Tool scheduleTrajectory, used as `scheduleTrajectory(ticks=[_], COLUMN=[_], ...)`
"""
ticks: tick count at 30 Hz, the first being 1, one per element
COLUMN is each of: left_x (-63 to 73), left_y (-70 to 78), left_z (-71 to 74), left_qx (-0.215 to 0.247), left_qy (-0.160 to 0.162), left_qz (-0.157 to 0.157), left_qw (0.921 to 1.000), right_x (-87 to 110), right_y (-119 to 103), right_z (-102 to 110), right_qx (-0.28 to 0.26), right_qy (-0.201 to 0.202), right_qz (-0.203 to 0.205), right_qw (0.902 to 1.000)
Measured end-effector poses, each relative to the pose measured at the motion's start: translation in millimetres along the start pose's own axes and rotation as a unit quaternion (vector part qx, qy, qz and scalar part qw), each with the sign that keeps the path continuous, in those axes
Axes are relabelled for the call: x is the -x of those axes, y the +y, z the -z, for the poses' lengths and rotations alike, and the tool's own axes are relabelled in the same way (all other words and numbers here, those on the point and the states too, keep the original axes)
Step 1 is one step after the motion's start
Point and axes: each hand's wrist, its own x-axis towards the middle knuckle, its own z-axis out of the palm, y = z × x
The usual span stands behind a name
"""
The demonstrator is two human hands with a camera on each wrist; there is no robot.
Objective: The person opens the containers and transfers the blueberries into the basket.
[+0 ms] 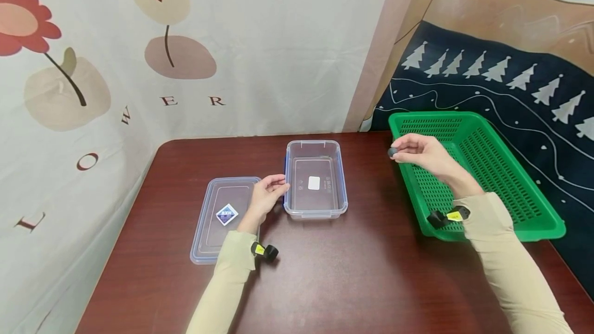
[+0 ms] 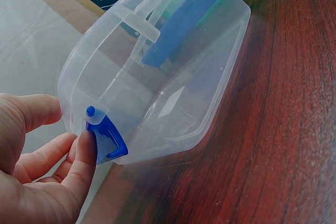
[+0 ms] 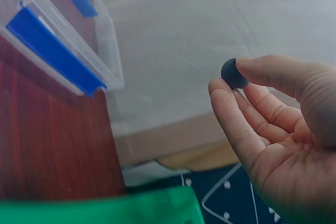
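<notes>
My right hand (image 1: 419,153) pinches a small dark blue-grey ball (image 3: 233,73) between thumb and fingertips, above the left rim of a green basket (image 1: 478,205). Its exact kind cannot be told. A clear plastic box (image 1: 320,202) stands uncovered on the table, with blue latches (image 3: 52,48) hanging down its sides. At the box's left edge, my left hand (image 1: 266,197) holds on, thumb near the rim and a fingertip on a blue latch (image 2: 107,137). Beneath and left of that hand lies the box's flat clear lid (image 1: 211,236), with a blue-and-white label.
The reddish-brown table (image 1: 343,272) carries everything. The green basket fills its right side, with table surface between it and the box. Behind the table hangs a pale flower-print cloth (image 1: 278,55). A dark cloth with white trees (image 1: 464,84) hangs at the right.
</notes>
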Motion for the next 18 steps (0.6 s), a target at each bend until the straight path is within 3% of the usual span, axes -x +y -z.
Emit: scheduleTrajectory(ticks=[5, 9, 13, 18], left_x=[0.5, 1.1, 1.4, 0.8], left_y=[0.3, 0.7, 1.3, 0.7], left_z=[-0.6, -0.4, -0.2, 0.0], left_qx=[0.006, 0.005, 0.003, 0.006], left_qy=[-0.002, -0.003, -0.002, -0.005], left_qz=[-0.004, -0.009, -0.006, -0.005], left_qw=[1.0000, 0.9999, 1.0000, 1.0000], right_x=[11.0, 18.7, 25.8, 32.8], right_y=[10, 28, 49, 69], right_z=[20, 37, 53, 70], right_qx=[-0.006, -0.067, -0.152, -0.199], right_qy=[0.019, 0.025, 0.025, 0.040], right_qz=[0.008, 0.008, 0.005, -0.039], right_qw=[0.9998, 0.9974, 0.9880, 0.9783])
